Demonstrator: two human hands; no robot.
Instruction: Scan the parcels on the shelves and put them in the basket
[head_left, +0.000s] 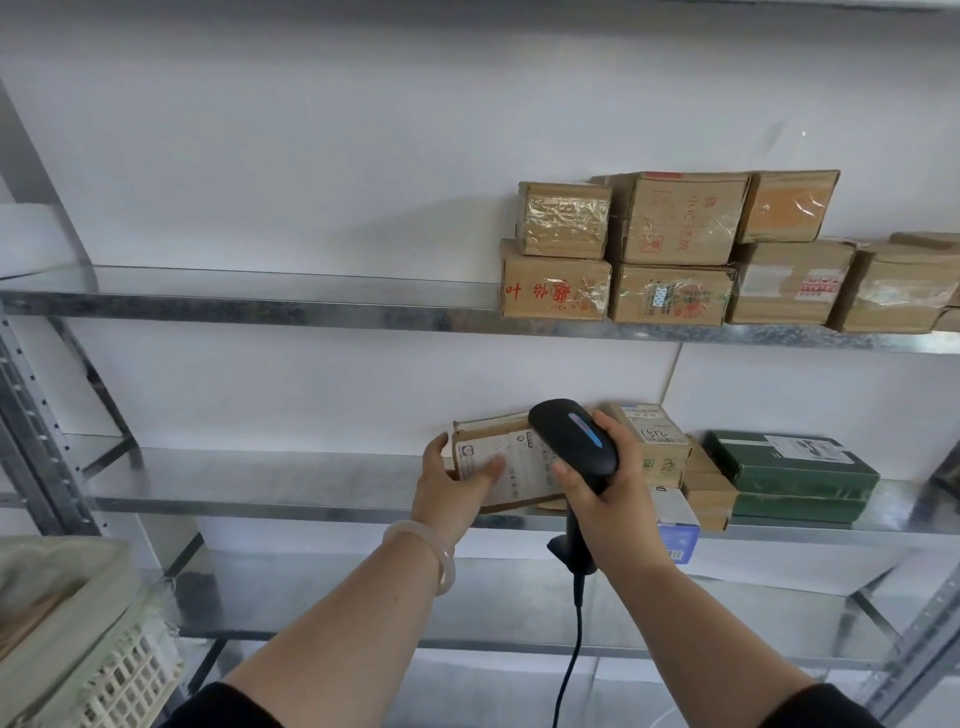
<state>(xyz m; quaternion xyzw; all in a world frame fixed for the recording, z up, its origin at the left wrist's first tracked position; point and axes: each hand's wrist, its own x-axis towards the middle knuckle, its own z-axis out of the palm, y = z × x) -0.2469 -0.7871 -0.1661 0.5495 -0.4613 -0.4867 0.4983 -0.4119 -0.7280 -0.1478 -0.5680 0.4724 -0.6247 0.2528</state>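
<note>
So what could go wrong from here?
The left hand grips the tilted parcel by one end only, so it might slip off the shelf edge. Its thumb lies on the label, which could block the scanner. The cable hangs by the lower shelf and may snag.

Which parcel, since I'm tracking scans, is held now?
The tilted, white-labelled cardboard parcel gripped by the left hand, facing the scanner; no other is held.

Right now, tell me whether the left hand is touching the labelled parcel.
Touching. The head view shows the left hand gripping the labelled parcel, thumb on its label, fingers behind its left edge.
</note>
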